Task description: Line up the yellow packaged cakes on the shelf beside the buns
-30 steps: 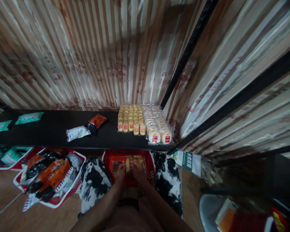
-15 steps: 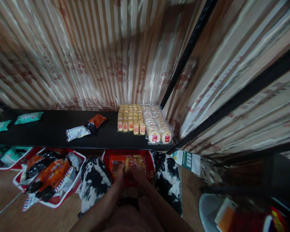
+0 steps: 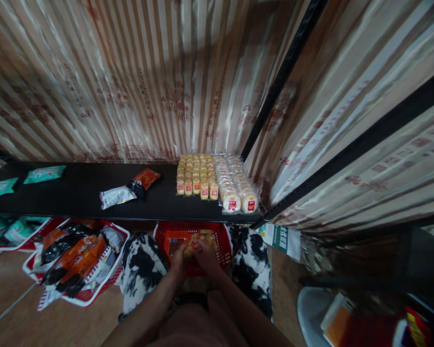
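Between my knees, a red basket (image 3: 224, 246) holds an orange package (image 3: 173, 237) and some yellow wrapped snacks (image 3: 206, 236). My left hand (image 3: 179, 258) is closed around the lower left side of a yellow wrapped snack (image 3: 191, 243). Pressed up against its other side is my right hand (image 3: 205, 256), fingers curled over it. Both hands meet low over the basket, and they partly hide the snack. On the black shelf (image 3: 75, 193) just beyond stand rows of small yellow wrapped snacks (image 3: 196, 176), beside rows of round pale wrapped cakes (image 3: 238, 185).
An orange-and-black packet (image 3: 144, 180) and a white packet (image 3: 117, 196) lie mid-shelf, with teal packets (image 3: 44, 174) farther left. A red-and-white basket (image 3: 90, 301) full of packets stands on the floor at left. A black post (image 3: 282, 72) rises at the shelf's right end.
My hands have drawn together around the yellow wrapped snack, which was more upright and visible between them before. The shelf goods stay in place; the view has shifted slightly.
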The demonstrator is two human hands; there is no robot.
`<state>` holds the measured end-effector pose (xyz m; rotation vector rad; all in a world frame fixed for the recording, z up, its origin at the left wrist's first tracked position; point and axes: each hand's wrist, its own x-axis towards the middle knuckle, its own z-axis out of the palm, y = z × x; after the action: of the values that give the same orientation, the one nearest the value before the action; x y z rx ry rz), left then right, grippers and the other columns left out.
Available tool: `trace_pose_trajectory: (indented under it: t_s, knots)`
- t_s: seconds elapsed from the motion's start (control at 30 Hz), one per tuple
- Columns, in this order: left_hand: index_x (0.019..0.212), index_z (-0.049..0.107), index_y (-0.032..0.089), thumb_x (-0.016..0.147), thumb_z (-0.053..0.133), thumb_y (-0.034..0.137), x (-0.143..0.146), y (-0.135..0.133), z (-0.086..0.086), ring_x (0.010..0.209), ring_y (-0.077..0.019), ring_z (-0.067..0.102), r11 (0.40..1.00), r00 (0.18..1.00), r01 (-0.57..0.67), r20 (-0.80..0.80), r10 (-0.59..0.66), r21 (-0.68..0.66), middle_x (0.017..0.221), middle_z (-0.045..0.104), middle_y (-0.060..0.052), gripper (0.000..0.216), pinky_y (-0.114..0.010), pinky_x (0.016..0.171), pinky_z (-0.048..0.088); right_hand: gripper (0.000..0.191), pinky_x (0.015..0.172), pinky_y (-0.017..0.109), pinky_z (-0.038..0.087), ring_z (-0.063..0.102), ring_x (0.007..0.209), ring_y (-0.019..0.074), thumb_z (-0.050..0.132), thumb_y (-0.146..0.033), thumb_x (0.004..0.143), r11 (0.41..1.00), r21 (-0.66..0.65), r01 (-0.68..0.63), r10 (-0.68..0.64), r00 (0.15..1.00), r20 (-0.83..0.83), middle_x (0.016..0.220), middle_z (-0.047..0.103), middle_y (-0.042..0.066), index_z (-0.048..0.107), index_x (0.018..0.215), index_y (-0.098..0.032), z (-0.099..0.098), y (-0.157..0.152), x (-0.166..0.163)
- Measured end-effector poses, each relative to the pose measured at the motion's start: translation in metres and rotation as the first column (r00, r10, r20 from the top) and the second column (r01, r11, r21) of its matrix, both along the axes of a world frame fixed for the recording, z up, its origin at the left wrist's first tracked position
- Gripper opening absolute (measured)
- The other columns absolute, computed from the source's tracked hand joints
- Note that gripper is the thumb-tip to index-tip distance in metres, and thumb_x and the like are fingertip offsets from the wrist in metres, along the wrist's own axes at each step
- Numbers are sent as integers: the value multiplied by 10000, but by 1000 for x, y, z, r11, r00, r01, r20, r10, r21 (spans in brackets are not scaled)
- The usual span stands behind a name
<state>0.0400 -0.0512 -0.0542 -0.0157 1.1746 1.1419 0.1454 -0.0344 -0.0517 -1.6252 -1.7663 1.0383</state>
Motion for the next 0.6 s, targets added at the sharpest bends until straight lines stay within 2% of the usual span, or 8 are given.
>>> trace_pose_trajectory:
  t_s: [0.2,0.4,0.6]
  knots:
    - [734,601,137,771,528,231,-3,-2,9,451,-113,545,996,1000,25,-16,-26,-91,546,613,1,125,-213,463,380,288,863,284,416,593,925,185,486,-109,725,997,6,-75,72,979,188,989,674,65,659,944,-181,15,-4,-1]
    - [808,609,137,776,518,337,-10,-3,15,412,-121,518,979,982,140,-109,-157,-151,515,591,4,223,-217,431,359,368,904,304,393,544,1044,215,529,-157,774,985,70,-161,127,929,347,1110,626,93,606,1133,-181,22,-10,0]
    - [823,603,146,758,535,419,-15,0,19,409,-111,514,970,956,200,-188,-224,-140,531,587,12,289,-205,405,360,317,916,347,376,501,1058,253,602,-261,778,964,167,-208,109,879,465,1090,603,95,630,1090,-216,26,-13,0]
